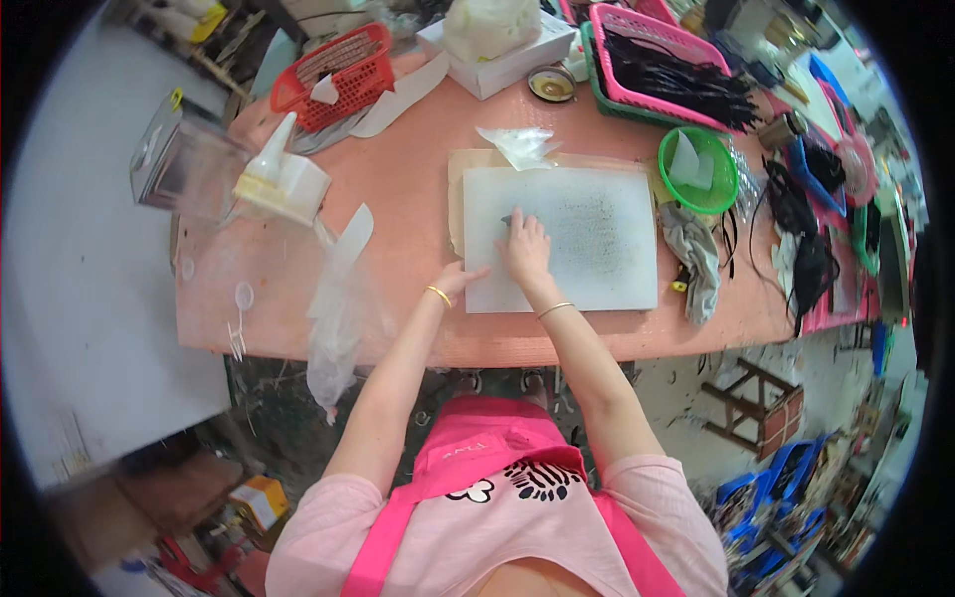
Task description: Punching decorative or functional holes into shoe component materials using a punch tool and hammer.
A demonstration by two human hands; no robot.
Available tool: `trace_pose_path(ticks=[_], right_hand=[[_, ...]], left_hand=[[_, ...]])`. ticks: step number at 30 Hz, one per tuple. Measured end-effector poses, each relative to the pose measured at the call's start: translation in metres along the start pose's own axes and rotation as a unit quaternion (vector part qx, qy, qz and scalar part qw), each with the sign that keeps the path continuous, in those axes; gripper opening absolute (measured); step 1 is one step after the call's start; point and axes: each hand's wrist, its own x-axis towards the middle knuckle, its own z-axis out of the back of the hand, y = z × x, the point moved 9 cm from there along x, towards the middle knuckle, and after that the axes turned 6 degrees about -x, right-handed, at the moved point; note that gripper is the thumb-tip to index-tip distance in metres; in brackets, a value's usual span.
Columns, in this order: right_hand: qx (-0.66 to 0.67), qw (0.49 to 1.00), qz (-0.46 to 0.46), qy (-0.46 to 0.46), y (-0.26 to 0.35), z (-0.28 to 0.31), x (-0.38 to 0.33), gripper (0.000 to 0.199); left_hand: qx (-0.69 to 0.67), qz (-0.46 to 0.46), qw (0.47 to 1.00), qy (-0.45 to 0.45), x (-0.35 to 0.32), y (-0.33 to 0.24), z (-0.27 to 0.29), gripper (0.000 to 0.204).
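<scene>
A white rectangular board (617,284) lies on the table before me, with dark specks scattered over its right half. On its left part my right hand (527,247) has its fingertips down on a small dark piece (506,220), mostly covered by the fingers. My left hand (461,280) rests by the board's lower left edge, fingers stretched toward it and nothing visible in them. Brown cardboard (458,174) shows beneath the board. A crumpled whitish sheet (519,147) overlaps the board's far edge.
Right of the board are a green basket (716,199) and a grey cloth (693,259). Farther back stand a pink basket (617,30) of black strips, a round tin (552,85) and a red basket (298,90). A white-nozzled bottle (274,149) and translucent sheets (338,269) lie left.
</scene>
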Motion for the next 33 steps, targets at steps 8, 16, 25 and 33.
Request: trace_pose_path(ticks=[8,16,25,33], right_hand=[[0.347,0.934,-0.081,0.017,-0.038,0.048,-0.114,0.043],[0.603,0.707,-0.368,-0.048,-0.141,0.101,-0.388,0.042],[0.602,0.568,-0.5,-0.257,-0.246,0.078,-0.722,0.034],[0.567,0.442,-0.56,-0.411,-0.355,0.117,-0.985,0.017]], left_hand=[[-0.045,0.001,0.993,0.112,-0.062,0.015,-0.035,0.05],[-0.142,0.0,0.983,0.112,-0.18,0.051,-0.084,0.056],[-0.063,-0.189,0.979,-0.046,-0.307,0.021,-0.213,0.052],[0.12,-0.134,0.973,0.147,-0.41,0.128,-0.5,0.054]])
